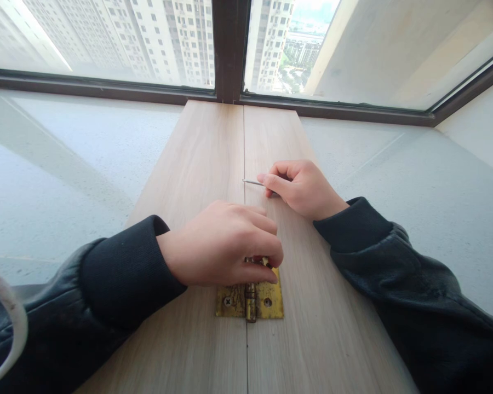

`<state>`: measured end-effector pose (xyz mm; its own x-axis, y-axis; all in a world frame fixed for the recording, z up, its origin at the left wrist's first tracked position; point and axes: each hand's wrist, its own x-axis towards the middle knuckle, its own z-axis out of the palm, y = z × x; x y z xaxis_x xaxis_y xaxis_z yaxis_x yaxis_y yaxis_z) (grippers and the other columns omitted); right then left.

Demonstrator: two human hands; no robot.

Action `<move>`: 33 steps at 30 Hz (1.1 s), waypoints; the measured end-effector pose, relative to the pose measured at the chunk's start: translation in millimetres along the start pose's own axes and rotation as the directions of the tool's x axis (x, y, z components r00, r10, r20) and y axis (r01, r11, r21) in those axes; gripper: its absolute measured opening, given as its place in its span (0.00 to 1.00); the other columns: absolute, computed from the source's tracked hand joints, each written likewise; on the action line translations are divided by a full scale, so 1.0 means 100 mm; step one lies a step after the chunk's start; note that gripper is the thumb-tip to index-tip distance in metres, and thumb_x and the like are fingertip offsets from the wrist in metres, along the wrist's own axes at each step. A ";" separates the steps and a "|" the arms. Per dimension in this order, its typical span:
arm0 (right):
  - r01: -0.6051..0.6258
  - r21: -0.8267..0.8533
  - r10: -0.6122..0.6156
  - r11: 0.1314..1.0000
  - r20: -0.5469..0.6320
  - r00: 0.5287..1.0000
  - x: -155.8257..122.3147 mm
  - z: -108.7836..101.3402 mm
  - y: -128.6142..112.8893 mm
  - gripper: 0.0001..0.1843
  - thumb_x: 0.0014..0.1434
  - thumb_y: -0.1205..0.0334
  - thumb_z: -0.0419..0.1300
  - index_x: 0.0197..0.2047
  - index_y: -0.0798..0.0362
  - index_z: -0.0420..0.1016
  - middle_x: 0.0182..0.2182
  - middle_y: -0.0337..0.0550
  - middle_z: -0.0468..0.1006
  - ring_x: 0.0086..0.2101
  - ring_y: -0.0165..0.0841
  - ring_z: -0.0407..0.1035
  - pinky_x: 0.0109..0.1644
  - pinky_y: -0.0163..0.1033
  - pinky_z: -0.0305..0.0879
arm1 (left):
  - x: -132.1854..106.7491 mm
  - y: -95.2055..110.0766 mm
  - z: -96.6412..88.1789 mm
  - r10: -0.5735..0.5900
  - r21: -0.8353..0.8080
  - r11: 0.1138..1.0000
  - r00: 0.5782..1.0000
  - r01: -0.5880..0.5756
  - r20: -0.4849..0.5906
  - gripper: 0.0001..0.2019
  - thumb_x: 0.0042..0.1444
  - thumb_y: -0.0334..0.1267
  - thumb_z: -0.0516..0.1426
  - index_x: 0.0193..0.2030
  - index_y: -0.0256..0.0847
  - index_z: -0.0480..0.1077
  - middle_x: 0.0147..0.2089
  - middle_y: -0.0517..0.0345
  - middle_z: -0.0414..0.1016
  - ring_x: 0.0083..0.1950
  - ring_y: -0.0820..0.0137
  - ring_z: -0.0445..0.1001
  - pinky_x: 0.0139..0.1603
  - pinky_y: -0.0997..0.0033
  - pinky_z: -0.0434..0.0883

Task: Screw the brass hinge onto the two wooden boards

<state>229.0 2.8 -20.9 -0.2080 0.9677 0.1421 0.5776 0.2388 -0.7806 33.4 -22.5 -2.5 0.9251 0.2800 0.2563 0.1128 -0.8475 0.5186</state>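
Note:
A worn brass hinge [270, 308] lies across the seam between two pale wooden boards [205, 142]. A cross-head screw [227, 301] sits in its left leaf, and a hole shows in the right leaf. My left hand [230, 246] is over the upper part of the hinge, thumb and fingers curled together. Something small and dark shows between them, but I cannot make out what it is. Farther up, my right hand [299, 186] is closed on a slim screwdriver [252, 182]. Its metal shaft points left to the seam; the rest is hidden in the hand.
Dark window frames [230, 49] stand at the far end of the boards, with tall buildings outside the glass. A pale speckled surface [66, 180] extends on both sides. A white curved cord or tube [14, 323] crosses the lower left corner.

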 end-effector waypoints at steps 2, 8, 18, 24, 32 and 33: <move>0.002 0.000 -0.002 1.000 -0.001 1.000 0.00 0.00 0.00 0.19 0.61 0.54 0.61 0.22 0.56 0.70 0.20 0.37 0.73 0.22 0.24 0.60 0.28 0.35 0.55 | 0.00 0.01 0.00 0.013 0.019 1.000 1.000 -0.013 0.001 0.05 0.56 0.35 0.62 0.30 0.38 0.75 0.29 0.60 0.74 0.31 0.74 0.67 0.31 0.73 0.64; 0.007 -0.013 -0.007 1.000 -0.008 1.000 0.00 0.02 -0.01 0.19 0.61 0.55 0.61 0.22 0.56 0.70 0.20 0.37 0.73 0.22 0.25 0.60 0.28 0.35 0.55 | 0.02 0.04 0.00 0.070 0.096 0.993 0.997 -0.071 0.014 0.06 0.58 0.35 0.60 0.31 0.39 0.76 0.29 0.59 0.74 0.30 0.73 0.64 0.29 0.70 0.61; 0.032 -0.044 -0.032 0.999 -0.011 0.999 0.01 0.01 0.00 0.19 0.61 0.55 0.60 0.21 0.56 0.71 0.20 0.37 0.73 0.23 0.26 0.61 0.28 0.36 0.55 | 0.01 0.03 -0.02 0.066 -0.061 0.996 0.998 -0.064 0.019 0.06 0.59 0.36 0.61 0.38 0.41 0.80 0.30 0.58 0.76 0.32 0.73 0.65 0.32 0.72 0.64; 0.049 -0.045 -0.049 0.998 -0.012 0.999 0.01 0.01 -0.01 0.19 0.61 0.55 0.60 0.21 0.56 0.71 0.21 0.37 0.74 0.24 0.26 0.63 0.30 0.37 0.57 | 0.02 0.05 -0.02 0.077 -0.074 0.994 0.997 -0.075 0.021 0.07 0.59 0.32 0.59 0.38 0.40 0.80 0.30 0.59 0.76 0.32 0.73 0.63 0.35 0.70 0.64; 0.046 -0.043 -0.047 0.998 -0.011 0.999 0.01 0.00 0.00 0.19 0.61 0.55 0.60 0.22 0.56 0.71 0.21 0.38 0.74 0.24 0.27 0.64 0.31 0.37 0.58 | 0.01 0.03 -0.01 0.045 -0.086 0.995 0.999 -0.045 -0.002 0.06 0.57 0.35 0.62 0.41 0.38 0.77 0.29 0.59 0.77 0.32 0.72 0.64 0.37 0.69 0.65; 0.046 -0.044 -0.047 0.998 -0.011 0.999 0.01 0.00 0.00 0.19 0.61 0.55 0.60 0.22 0.56 0.72 0.21 0.38 0.74 0.24 0.27 0.64 0.31 0.37 0.58 | 0.01 0.02 -0.01 0.046 -0.081 0.996 0.999 -0.047 -0.008 0.05 0.57 0.35 0.62 0.39 0.38 0.77 0.29 0.59 0.77 0.32 0.72 0.65 0.37 0.69 0.65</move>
<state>228.8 3.5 -20.2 -0.2262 0.9563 0.1850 0.6013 0.2866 -0.7459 33.9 -23.7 0.1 0.9263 0.2443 0.2868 0.0395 -0.8201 0.5708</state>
